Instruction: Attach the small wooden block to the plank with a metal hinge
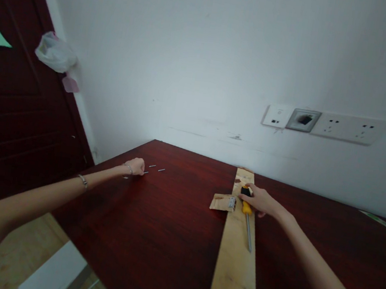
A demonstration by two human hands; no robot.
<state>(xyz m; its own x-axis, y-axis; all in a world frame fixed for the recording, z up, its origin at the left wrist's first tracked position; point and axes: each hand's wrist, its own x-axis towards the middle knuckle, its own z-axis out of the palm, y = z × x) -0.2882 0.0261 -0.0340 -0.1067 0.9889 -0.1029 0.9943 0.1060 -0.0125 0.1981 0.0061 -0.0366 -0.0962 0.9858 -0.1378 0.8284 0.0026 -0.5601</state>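
Observation:
At the far left of the tabletop, my left hand (135, 166) is closed, its fingertips on a thin metal screw (145, 173) whose end sticks out. Two more such screws, one nearer the back (152, 165) and one to the right (161, 170), lie just beyond it. My right hand (260, 200) grips a screwdriver (246, 208) by its yellow and black handle, the shaft slanting toward me over a long wooden plank (234, 274). A short wood piece (220, 202) butts against the plank's left side, with a small metal hinge (232, 203) at the joint.
The dark red table (165, 236) meets a white wall with a row of sockets (342, 127). A door (15, 105) with a hanging plastic bag (55, 52) stands at left. On the floor below are a white box (55, 268) and a cable. A patterned strip (385, 224) lies at the right.

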